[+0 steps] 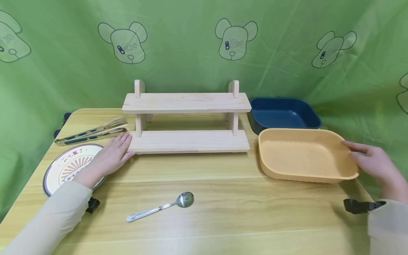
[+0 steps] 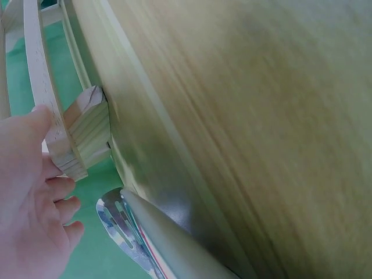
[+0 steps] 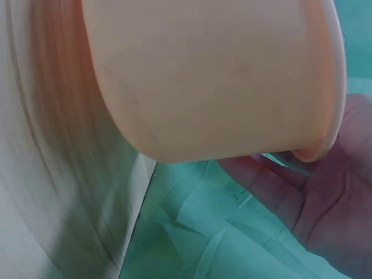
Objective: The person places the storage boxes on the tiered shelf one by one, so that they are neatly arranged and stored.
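Observation:
A two-tier wooden display rack (image 1: 188, 141) stands at the back middle of the table. My left hand (image 1: 111, 156) holds the left end of its lower board, with the thumb at the front edge and the fingers by the end. At the right, my right hand (image 1: 371, 161) grips the right end wall of a yellow plastic basin (image 1: 302, 156). In the right wrist view, fingers (image 3: 261, 177) lie against the basin's outer wall below its rim. The basin's near right corner appears to reach past the table edge.
A dark blue basin (image 1: 282, 118) sits behind the yellow one. Metal tongs (image 1: 92, 132) lie at the back left, above a patterned plate (image 1: 71, 161) partly covered by the left arm. A spoon (image 1: 162, 206) lies near the front middle. A green curtain (image 1: 191, 53) hangs behind.

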Available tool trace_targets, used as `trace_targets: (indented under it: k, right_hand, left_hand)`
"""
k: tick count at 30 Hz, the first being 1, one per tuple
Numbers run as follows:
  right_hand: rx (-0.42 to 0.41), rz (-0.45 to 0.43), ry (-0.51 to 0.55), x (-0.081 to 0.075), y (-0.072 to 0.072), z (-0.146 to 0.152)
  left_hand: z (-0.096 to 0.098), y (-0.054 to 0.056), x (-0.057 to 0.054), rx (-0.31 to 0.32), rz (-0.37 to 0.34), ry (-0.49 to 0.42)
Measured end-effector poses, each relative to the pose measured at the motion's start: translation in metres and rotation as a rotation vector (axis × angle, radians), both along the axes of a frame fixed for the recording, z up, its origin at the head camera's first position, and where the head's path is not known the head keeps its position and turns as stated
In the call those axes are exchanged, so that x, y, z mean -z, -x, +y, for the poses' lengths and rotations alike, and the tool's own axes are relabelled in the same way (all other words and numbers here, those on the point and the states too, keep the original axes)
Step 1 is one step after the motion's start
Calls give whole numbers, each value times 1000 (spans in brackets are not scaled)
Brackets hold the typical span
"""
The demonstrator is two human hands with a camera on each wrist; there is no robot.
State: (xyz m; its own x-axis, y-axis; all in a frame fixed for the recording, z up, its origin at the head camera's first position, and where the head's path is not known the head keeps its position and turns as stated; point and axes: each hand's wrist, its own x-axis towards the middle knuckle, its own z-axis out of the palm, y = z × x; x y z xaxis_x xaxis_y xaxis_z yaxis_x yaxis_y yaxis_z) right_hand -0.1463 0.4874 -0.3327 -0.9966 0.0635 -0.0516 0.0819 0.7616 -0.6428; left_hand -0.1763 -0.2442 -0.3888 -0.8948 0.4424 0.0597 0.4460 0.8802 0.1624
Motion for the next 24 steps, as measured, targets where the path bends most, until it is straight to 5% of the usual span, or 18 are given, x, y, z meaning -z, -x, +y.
trace_targets:
  k: [14,24]
  right_hand:
    - [51,80,-34,-16,-9,-4]
    - [55,121,73,-42,-3,-18]
  left_hand:
    - [1,1,0,-10,20,14]
    - [1,1,2,-12,16,28]
